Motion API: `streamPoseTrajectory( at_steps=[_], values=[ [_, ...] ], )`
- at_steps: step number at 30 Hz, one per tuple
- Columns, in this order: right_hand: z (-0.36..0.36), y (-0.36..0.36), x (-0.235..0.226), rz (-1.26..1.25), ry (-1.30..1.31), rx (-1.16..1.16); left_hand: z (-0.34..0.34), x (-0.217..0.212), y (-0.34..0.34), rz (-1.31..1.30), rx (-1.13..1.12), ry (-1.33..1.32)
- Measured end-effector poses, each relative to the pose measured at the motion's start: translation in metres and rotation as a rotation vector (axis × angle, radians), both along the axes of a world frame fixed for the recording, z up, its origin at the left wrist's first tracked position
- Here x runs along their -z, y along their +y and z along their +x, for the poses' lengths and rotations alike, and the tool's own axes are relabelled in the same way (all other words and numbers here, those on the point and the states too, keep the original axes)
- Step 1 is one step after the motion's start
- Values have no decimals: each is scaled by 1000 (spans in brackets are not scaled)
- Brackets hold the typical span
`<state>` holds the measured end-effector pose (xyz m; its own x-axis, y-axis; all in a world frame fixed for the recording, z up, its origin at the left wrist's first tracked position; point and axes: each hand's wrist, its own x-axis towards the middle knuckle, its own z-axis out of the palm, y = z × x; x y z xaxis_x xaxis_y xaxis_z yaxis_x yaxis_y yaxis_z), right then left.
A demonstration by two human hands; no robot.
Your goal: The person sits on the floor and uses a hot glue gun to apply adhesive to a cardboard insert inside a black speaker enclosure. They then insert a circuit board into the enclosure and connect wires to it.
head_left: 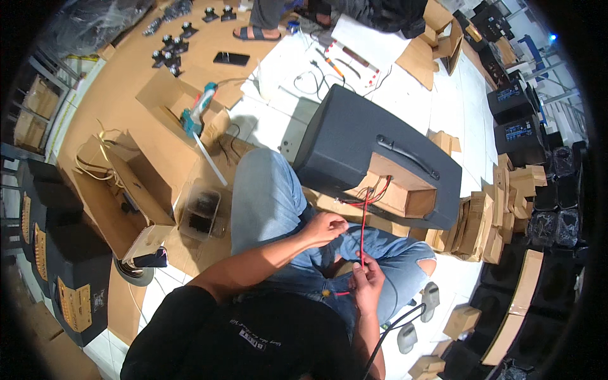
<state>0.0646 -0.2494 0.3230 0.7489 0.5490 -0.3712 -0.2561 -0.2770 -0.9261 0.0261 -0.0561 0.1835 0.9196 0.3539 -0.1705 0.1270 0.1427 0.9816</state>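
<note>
Landmark: black speaker cabinet (373, 149), lying on its side across the seated person's knees and the white tiled floor (472, 95), carry handle (408, 156) uppermost, so its open wooden recess (399, 187) faces the lap.

Red wire (363, 225): runs out of the recess with thinner dark leads and drops straight toward the person — held taut between both hands, apparently to keep the end steady and clear of the cabinet.

Left hand (324, 228): just below the cabinet's near edge, fingers curled and pinched on the wire bundle close to where it leaves the recess.

Right hand (366, 284): lower, over the jeans, thumb and fingertips pinched on the free end of the red wire; a black cable (396, 326) trails below it toward the frame edge.

Room near the cabinet: the lap gap between recess and torso is the only working room, and it is narrow.

Left of the cabinet: flattened cardboard (158, 149), a teal hand tool (193, 117) and a clear plastic tub of dark small parts (202, 215).

Right of the cabinet: stacked small cartons (481, 221) crowd its far edge — little open room there.

Beyond the cabinet: a white sheet with loose tools (345, 60), and another person's sandalled foot (256, 31).
</note>
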Motion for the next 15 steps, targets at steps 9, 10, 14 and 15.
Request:
streamPoseTrajectory(
  at_steps=[9, 10, 14, 15],
  values=[
    [64, -17, 15, 4, -310, -367, -54, -114, -13, 731, -449, -152],
    [68, -24, 43, -80, -468, -488, -71, -131, -11, 900, -460, -119],
    [64, -54, 68, -270, -830, -872, -122, -174, -13, 1126, -622, 142],
    [66, -53, 69, -262, -795, -915, -128, -176, -14, 1128, -662, 221]
  ],
)
